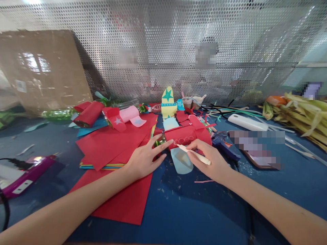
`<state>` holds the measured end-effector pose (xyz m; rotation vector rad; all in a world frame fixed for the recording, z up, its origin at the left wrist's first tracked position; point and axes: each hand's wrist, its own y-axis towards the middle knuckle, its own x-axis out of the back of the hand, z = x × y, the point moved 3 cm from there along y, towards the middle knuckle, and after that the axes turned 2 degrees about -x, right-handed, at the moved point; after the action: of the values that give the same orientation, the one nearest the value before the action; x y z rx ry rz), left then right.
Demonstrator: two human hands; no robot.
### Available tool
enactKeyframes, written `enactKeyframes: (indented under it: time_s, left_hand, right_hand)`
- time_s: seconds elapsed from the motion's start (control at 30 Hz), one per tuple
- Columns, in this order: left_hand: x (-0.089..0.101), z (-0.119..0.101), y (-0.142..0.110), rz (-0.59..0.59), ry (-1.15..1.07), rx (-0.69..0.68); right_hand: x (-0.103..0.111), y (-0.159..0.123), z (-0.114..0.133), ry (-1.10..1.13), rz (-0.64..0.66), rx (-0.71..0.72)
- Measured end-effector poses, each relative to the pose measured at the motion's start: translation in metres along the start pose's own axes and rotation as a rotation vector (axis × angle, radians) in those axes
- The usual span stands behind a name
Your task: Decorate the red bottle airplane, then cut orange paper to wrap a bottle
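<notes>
A bottle wrapped in red paper (185, 134) lies on its side in front of me, with a row of pale loops drawn along it. Fingers of my left hand (145, 156) are stretched apart, resting at the bottle's green neck end and touching the red wrap. In my right hand (208, 160) a white marker (196, 156) is pinched, its tip at the left end of the loops. Pale blue paper pieces (182, 162) stick out from the wrapped bottle, above and below it.
Red paper sheets (112, 197) are stacked under my left arm. To the right lie a phone (258, 151), a white handle-shaped object (247, 122) and a blue tool (226, 148). Paper-wrapped bottles (89, 115) stand behind the stack. A purple power strip (30, 177) is far left; corn husks (304, 119) far right.
</notes>
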<state>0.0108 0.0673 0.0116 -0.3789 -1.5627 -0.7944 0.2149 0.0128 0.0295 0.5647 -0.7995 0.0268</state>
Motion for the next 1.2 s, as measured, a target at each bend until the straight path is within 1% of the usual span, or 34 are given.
enactKeyframes:
  time_s: [0.2,0.37,0.53,0.67,0.83,0.97,1.2]
  left_hand:
    - [0.0012,-0.0009,0.0004,-0.006,0.012,-0.002]
    - [0.0011,-0.0009,0.0007,-0.001,0.009,0.002]
    - [0.0014,-0.0009,0.0009,0.023,0.016,0.013]
    - [0.0015,-0.0011,0.0008,0.020,0.018,0.012]
    - [0.0002,-0.0007,0.0003,0.007,0.010,0.005]
    - [0.0005,-0.0009,0.0003,0.013,0.012,0.004]
    - [0.0001,-0.0005,0.0002,0.004,0.014,0.000]
  right_hand:
    - [-0.0005,-0.0010,0.0015,-0.001,-0.002,0.015]
    - [0.0017,-0.0002,0.0012,0.003,-0.027,-0.024]
    - [0.0013,-0.0004,0.0003,-0.011,-0.017,-0.013]
    - [0.0016,-0.0011,-0.0004,-0.002,-0.038,-0.025]
    - [0.0029,-0.0005,0.0014,0.007,-0.034,-0.035]
    - [0.0046,0.0001,0.0022,0.014,-0.062,-0.034]
    - [0.0034,0.0001,0.0005,0.001,-0.045,-0.031]
